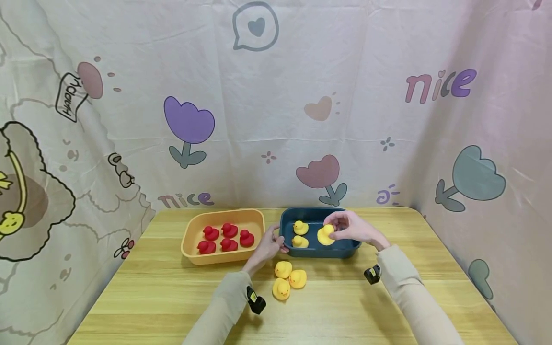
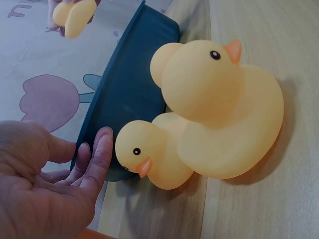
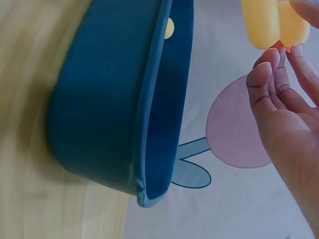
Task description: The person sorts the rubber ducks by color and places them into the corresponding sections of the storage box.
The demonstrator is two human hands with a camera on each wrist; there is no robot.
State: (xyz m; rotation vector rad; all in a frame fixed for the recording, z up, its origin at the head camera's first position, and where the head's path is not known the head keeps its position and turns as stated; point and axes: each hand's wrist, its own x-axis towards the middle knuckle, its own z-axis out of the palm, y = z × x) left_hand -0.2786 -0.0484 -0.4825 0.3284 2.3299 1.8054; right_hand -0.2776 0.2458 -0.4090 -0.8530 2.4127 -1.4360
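My right hand [image 1: 351, 227] pinches a yellow rubber duck [image 1: 326, 235] over the dark blue bin [image 1: 315, 252]. In the right wrist view that duck [image 3: 264, 22] shows above the rim, partly cut off by the frame. At the bin's left end, my left hand [image 1: 268, 245] holds the wall, thumb at the rim and fingers [image 2: 97, 162] along the outside. Inside the bin, two yellow ducks [image 1: 300, 227] sit on the left side. On the table before it, three more yellow ducks [image 1: 282, 269] stand close together, two of them large in the left wrist view.
Left of the blue bin stands a yellow-orange bin [image 1: 196, 259] holding several red ducks [image 1: 229, 230]. Both bins are on a wooden table [image 1: 142, 287]. A printed cloth [image 1: 258, 96] hangs behind the table's far edge and along its sides.
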